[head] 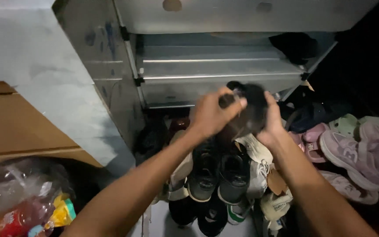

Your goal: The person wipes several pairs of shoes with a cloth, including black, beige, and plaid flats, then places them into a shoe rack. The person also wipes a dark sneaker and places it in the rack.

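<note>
Both hands hold one dark, blurred object (250,109), probably a black shoe, raised in front of a grey metal shoe rack (207,66). My left hand (211,113) grips its left side with fingers curled over the top. My right hand (272,123) cups it from the right and below. Directly beneath the hands stands a row of dark sneakers (218,175) and a white shoe (255,158), packed on the lowest level.
A cardboard box (18,127) stands at the left, with a clear plastic bag of colourful packets (23,202) in front of it. Pink and lilac shoes (356,149) lie heaped at the right. A dark item (297,46) sits on an upper shelf.
</note>
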